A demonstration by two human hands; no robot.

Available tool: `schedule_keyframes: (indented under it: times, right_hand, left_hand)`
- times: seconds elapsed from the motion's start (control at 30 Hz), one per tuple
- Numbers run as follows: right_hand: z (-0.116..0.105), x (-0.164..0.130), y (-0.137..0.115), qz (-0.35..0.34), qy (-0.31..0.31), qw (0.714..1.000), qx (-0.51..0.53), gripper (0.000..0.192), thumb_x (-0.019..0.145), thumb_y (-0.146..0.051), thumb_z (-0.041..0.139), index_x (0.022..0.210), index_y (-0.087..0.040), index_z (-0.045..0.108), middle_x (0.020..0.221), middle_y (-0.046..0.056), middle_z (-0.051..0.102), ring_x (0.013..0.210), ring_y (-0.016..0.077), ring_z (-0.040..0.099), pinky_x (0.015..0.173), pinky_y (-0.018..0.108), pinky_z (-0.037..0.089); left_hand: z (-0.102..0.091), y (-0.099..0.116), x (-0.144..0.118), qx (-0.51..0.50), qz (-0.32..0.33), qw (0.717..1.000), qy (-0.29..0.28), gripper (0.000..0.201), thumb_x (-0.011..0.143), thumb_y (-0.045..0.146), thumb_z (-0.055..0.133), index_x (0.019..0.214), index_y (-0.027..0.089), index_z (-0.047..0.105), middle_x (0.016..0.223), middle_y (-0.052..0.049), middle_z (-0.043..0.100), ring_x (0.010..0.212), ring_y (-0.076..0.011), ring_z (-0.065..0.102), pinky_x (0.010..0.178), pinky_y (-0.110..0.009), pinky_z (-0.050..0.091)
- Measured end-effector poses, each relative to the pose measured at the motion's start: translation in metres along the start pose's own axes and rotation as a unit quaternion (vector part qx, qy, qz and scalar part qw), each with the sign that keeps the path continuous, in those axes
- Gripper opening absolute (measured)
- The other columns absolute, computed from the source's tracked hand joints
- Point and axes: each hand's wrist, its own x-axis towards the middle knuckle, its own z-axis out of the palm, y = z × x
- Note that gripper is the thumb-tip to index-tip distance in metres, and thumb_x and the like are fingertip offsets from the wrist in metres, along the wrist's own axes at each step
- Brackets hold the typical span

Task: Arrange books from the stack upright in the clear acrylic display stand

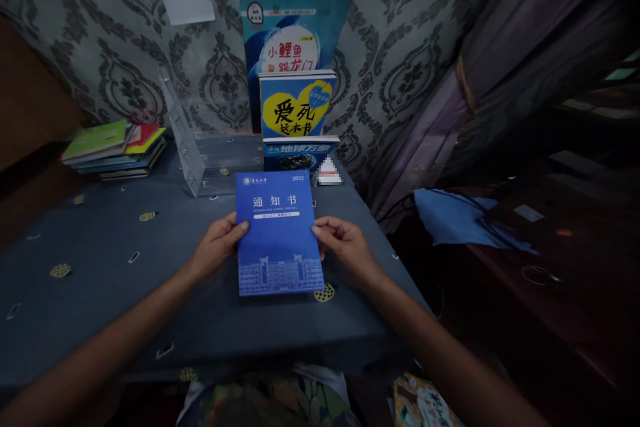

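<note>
A blue booklet [280, 237] with white Chinese lettering and "2022" on its cover is held upright between my two hands. My left hand [219, 243] pinches its left edge, thumb on the front. On the opposite edge my right hand [345, 243] grips it the same way, with the fingers partly hidden behind. Just beyond stands a clear tiered rack [187, 140]. Its right side carries several books one above another, among them a yellow-and-blue book [295, 107], a teal book [300, 27] and a dark blue book [300, 150] at the bottom.
A pile of books [117, 147] lies at the back left of the cloth-covered table [100, 307]. Patterned wall covering [390, 60] rises behind the rack. To the right hangs a tied purple curtain [430, 120], near a blue cloth [445, 220]. Another book [423, 400] is low at the front right.
</note>
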Motion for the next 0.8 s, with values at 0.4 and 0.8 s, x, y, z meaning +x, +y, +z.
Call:
schedule_keyframes:
  times: [0.4,0.8]
  right_hand:
    - [-0.007,0.019,0.02,-0.019,0.003,0.917,-0.399,0.018,0.082,-0.033,0.061,0.07,-0.021,0.062,0.054,-0.002,0.061,0.046,0.0132,0.056,0.048,0.024,0.041]
    - [0.083,0.062,0.024,-0.229,-0.224,0.839,-0.441,0.057,0.098,-0.019,0.038,0.154,-0.011,0.033,0.157,0.019,0.044,0.148,0.0253,0.039,0.122,0.051,0.033]
  left_hand:
    - [-0.036,-0.03,0.023,0.611,0.164,0.773,0.041,0.027,0.098,0.032,0.045,0.118,0.016,0.056,0.121,-0.013,0.063,0.11,-0.0272,0.06,0.094,-0.045,0.051]
    - [-0.035,-0.047,0.026,0.662,0.218,0.716,0.034,0.038,0.098,0.023,0.042,0.133,0.016,0.053,0.133,-0.017,0.063,0.131,-0.031,0.053,0.101,-0.05,0.046]
